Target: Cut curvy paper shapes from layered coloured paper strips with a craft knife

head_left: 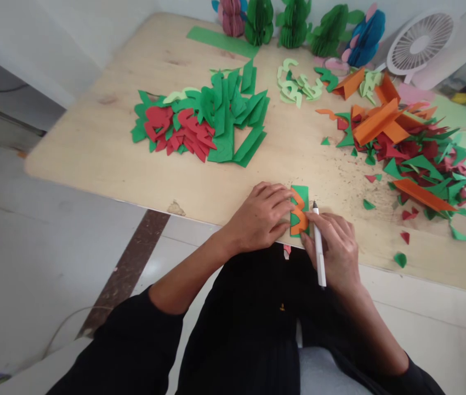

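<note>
An orange wavy-edged paper shape [299, 213] lies on a green paper strip [305, 192] at the table's front edge. My left hand [261, 216] rests on the left side of both papers, its fingertips pressing on the orange shape. On the right, my right hand [337, 247] holds a white pen [319, 249] between its fingers, the dark tip pointing away from me and off the paper. Thumb and fingertip of that hand also touch the right edge of the orange shape and strip.
Green folded papers [222, 115] and red cutouts [195, 137] lie behind my left hand. Colourful scraps [426, 159] pile at the right. Paper honeycomb figures [294, 24] and a white fan [420, 44] stand at the back of the wooden table [105, 131].
</note>
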Motion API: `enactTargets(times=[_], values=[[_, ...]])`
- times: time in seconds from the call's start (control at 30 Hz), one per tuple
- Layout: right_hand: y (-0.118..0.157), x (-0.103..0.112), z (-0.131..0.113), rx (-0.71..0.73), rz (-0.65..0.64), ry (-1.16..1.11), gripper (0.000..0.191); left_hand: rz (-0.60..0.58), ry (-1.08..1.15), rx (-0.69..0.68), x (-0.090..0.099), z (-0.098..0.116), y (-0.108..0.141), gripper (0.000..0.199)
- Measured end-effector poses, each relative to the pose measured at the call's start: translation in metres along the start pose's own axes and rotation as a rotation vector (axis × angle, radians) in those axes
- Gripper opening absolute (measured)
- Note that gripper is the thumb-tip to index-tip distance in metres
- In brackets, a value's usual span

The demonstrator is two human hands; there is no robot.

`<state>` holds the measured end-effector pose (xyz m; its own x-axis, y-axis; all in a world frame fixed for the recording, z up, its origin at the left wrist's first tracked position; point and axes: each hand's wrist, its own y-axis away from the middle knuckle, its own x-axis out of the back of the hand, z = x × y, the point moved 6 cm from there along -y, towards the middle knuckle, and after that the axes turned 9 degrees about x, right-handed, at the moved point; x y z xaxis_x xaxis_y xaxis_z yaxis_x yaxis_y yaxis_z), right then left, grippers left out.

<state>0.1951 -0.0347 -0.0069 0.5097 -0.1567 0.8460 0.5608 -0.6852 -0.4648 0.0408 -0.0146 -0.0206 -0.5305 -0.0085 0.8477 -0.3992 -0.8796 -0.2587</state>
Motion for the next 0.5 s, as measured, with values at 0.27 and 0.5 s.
enactTargets(times=[0.27,0.5], values=[[-0.0014,0.0004,-0.0013,0.000,-0.001,0.012,0.029,0.016,0.005,-0.003,0.0012,0.0006,-0.0001,0.028],[-0.0013,0.0010,-0.0015,0.011,0.008,0.009,0.030,0.028,0.004,-0.010,0.0007,0.0005,-0.0002,0.031]])
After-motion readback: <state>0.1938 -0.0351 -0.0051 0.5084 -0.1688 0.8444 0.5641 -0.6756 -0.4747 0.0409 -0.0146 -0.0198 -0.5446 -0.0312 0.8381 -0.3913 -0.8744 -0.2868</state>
